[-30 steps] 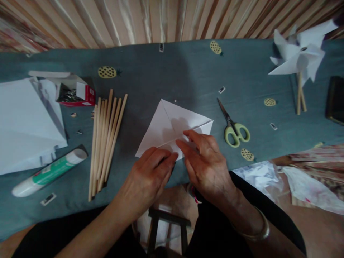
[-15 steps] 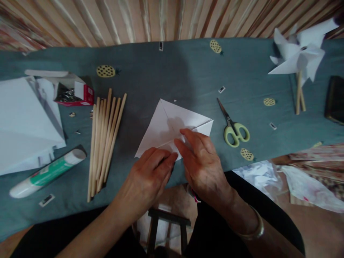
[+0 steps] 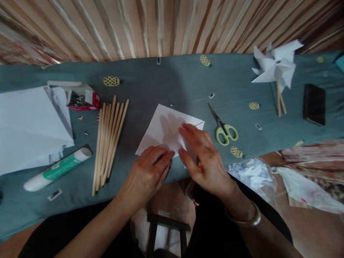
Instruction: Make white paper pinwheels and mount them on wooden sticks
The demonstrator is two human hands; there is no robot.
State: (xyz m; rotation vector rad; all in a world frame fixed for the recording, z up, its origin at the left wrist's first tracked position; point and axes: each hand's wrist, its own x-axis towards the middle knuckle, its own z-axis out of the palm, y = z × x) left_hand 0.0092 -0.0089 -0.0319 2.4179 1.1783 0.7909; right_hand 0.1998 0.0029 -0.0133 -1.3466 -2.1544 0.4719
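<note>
A white sheet of paper (image 3: 156, 130) with cut or folded diagonal lines lies in front of me on the cloth. At its near left edge my left hand (image 3: 146, 170) is closed, fingers curled and thumb pressed on the paper. My right hand (image 3: 208, 161) hovers at the paper's right side, thumb and fingers apart, and hides that corner. Whether its fingertips touch the sheet I cannot tell. Scissors with green handles (image 3: 225, 132) lie to the right. Farther right is a white paper pinwheel (image 3: 278, 66) on wooden sticks.
Several wooden sticks (image 3: 107, 147) lie left of the paper. Beyond them are a red box of small metal pieces (image 3: 94, 100), a white-green glue tube (image 3: 60, 168) and a paper stack (image 3: 27, 129). A dark phone-like object (image 3: 314, 104) lies right. Plastic bags (image 3: 254, 175) sit below the table edge.
My right hand has spread its thumb and fingers and come off the middle crease. My left hand stays at the paper's near edge. The whole view has shifted slightly to the right.
</note>
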